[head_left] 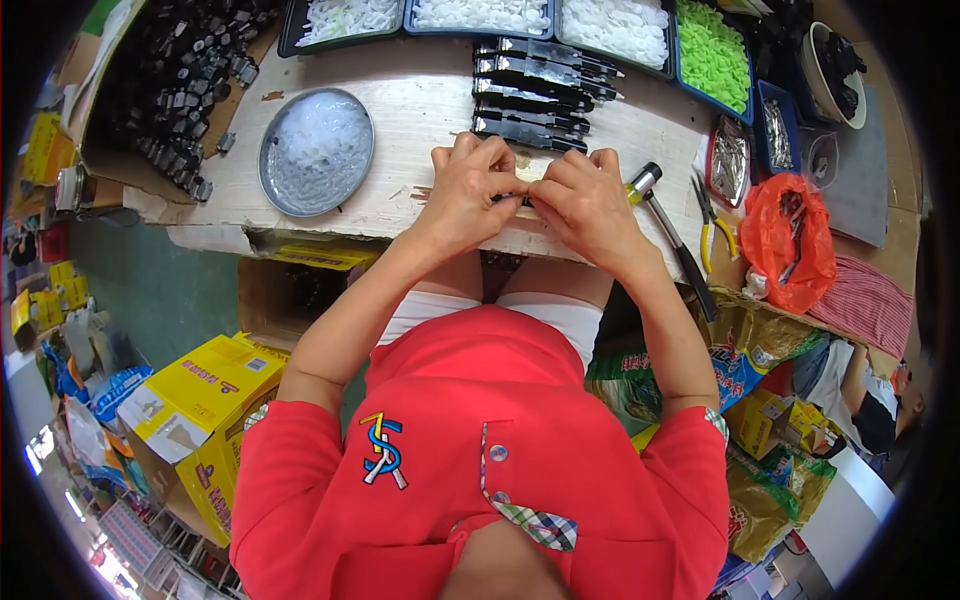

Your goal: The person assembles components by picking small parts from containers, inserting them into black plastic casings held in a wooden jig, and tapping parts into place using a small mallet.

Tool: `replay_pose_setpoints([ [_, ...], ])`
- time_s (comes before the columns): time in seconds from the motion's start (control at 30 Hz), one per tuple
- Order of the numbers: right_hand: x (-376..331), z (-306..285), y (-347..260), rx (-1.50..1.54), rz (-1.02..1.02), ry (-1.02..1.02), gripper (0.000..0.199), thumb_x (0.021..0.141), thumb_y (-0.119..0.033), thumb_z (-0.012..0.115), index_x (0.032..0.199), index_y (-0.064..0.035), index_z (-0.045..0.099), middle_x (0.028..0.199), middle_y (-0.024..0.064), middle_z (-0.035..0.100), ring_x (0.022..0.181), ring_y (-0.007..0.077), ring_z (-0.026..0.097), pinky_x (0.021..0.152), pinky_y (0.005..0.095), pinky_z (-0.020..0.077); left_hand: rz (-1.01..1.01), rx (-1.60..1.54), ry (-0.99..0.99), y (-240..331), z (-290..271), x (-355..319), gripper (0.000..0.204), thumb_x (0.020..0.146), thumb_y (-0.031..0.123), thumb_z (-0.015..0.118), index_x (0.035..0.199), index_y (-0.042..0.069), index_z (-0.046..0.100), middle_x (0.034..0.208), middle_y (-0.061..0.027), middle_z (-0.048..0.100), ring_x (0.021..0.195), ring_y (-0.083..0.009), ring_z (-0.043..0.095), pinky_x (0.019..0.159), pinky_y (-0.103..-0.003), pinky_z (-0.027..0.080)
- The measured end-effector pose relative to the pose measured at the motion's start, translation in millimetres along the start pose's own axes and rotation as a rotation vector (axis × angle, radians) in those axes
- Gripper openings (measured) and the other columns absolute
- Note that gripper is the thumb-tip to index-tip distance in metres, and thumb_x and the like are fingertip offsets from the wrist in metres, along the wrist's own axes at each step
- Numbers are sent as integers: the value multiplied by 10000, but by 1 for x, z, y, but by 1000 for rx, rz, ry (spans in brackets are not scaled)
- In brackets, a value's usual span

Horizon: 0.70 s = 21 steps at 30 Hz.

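At the table's near edge my left hand and my right hand meet, fingertips pinched together. Between them shows a bit of a small dark piece; the fingers cover most of it, so its kind is unclear. Just beyond my fingers lies a row of slim black pieces with shiny parts, side by side on the whitish tabletop. A hammer with a black handle rests to the right of my right hand. Left of my left hand sits a round metal dish of small translucent pieces.
Trays of white pieces and green pieces line the far side. Yellow-handled pliers, a red plastic bag and a blue tray of metal parts lie right. Far left, a cardboard box holds black parts.
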State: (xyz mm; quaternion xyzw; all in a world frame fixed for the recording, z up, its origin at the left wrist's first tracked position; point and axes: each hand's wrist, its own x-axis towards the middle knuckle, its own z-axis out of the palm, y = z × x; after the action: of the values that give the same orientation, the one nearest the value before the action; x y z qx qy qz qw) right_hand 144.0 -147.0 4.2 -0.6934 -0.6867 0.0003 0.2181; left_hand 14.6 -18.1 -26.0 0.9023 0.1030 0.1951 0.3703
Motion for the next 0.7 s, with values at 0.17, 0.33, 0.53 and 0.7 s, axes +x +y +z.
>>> replay_pose_setpoints([
  [0.17, 1, 2, -5, -56, -20, -45, 45, 685, -103, 619, 729, -104, 607, 710, 6, 510, 770, 175, 495, 691, 364, 307, -11, -11, -44, 2, -2, 0, 116, 629, 93, 688, 744, 88, 684, 828, -1, 508, 855, -183, 434, 762, -336, 269],
  [0.33, -4, -5, 2, 30, 56, -19, 133, 689, -66, 602, 808, -118, 631, 744, 14, 536, 804, 187, 510, 698, 367, 312, -31, -2, -35, 0, 1, -2, 228, 638, 135, 710, 861, 101, 677, 866, -17, 521, 884, -194, 447, 791, -343, 283],
  [0.53, -82, -105, 99, -211, 578, 485, 174, 824, -29, 526, 968, 5, 618, 893, 120, 613, 846, 237, 592, 769, 314, 456, 4, -5, 204, -15, -42, -2, 331, 678, 245, 719, 984, 135, 658, 952, -35, 543, 947, -210, 466, 846, -380, 328],
  [0.7, -234, -167, 210, -574, 1217, -57, 287, 794, -133, 576, 1075, -74, 579, 961, 142, 618, 885, 307, 591, 771, 378, 458, -128, 291, 430, -79, -117, 54, 257, 715, 151, 685, 965, 92, 671, 845, -97, 605, 774, -241, 574, 709, -353, 462],
])
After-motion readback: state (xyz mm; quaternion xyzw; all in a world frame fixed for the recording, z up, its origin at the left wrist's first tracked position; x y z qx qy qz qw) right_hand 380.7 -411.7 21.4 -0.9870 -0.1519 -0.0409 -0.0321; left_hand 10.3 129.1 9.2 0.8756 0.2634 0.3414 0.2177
